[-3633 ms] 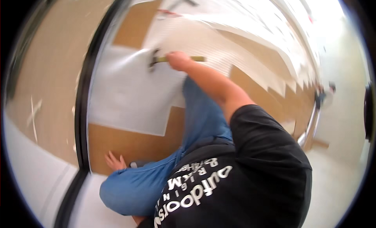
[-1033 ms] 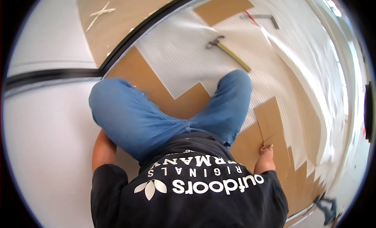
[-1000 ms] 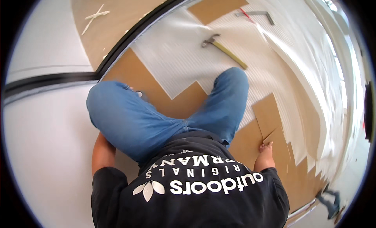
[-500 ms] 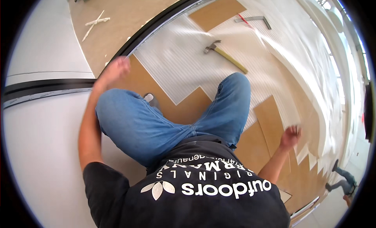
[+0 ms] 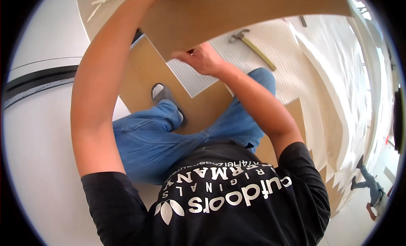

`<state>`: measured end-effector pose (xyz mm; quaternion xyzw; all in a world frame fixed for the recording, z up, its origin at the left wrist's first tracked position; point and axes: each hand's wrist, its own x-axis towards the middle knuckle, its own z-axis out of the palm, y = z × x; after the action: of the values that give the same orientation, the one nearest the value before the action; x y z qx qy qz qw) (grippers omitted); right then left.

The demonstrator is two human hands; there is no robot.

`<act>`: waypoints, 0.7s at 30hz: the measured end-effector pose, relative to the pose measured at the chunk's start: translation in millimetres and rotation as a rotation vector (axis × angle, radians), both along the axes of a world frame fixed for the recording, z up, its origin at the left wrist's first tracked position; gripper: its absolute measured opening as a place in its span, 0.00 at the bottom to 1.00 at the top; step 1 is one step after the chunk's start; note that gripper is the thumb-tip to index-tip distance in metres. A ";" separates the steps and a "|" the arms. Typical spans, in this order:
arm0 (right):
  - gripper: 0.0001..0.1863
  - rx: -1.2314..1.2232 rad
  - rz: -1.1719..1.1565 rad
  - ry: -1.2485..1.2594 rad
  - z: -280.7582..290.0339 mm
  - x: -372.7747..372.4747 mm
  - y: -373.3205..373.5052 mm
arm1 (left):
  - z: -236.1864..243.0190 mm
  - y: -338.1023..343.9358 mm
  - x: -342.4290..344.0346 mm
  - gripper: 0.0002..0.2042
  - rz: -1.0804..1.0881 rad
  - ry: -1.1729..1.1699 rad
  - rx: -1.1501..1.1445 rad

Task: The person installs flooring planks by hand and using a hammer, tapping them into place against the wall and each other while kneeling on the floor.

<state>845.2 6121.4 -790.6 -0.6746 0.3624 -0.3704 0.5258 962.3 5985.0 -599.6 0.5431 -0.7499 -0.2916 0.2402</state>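
A wood-coloured board point(image 5: 242, 5) is raised across the top of the head view. My left arm point(image 5: 101, 85) reaches up alongside it, the hand cut off at the frame's top. My right hand point(image 5: 201, 60) is at the board's lower edge, thumb out leftward and fingers curled round something dark I cannot make out. Below lie brown planks point(image 5: 198, 110) on white ribbed underlay point(image 5: 224, 51), with a yellow-handled hammer point(image 5: 258, 51). I sit with bent legs, a slippered foot point(image 5: 167, 96) between them.
A black floor track point(image 5: 44, 77) borders a white panel point(image 5: 38, 144) at left. Crumpled white sheeting point(image 5: 330, 102) and more planks run along the right. A metal square point(image 5: 303, 21) lies farther up. Another person point(image 5: 372, 187) is at the far right.
The board has come up into view over the underlay. My left arm has reached up and forward; my right hand has moved from the right-side planks to the board's edge.
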 end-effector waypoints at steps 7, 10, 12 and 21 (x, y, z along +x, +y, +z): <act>0.19 0.533 -0.442 -0.420 -150.1 -150.2 -69.9 | -117.1 -29.3 135.3 0.32 -0.018 -0.697 0.014; 0.19 0.522 -0.203 -0.198 -145.8 -126.0 -66.1 | -168.6 -33.0 136.6 0.36 -0.204 -0.879 0.000; 0.20 0.462 0.033 0.074 -148.7 -87.8 -53.9 | -196.3 -34.0 128.7 0.36 -0.315 -0.958 0.025; 0.17 0.466 0.140 0.666 -200.7 -76.3 -22.7 | -333.7 -51.0 63.1 0.37 -0.783 -1.099 0.105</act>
<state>768.9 6098.7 -991.3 -0.6434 0.5402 -0.0034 0.5425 1025.4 5934.1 -933.3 0.3119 -0.8893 -0.0748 -0.3261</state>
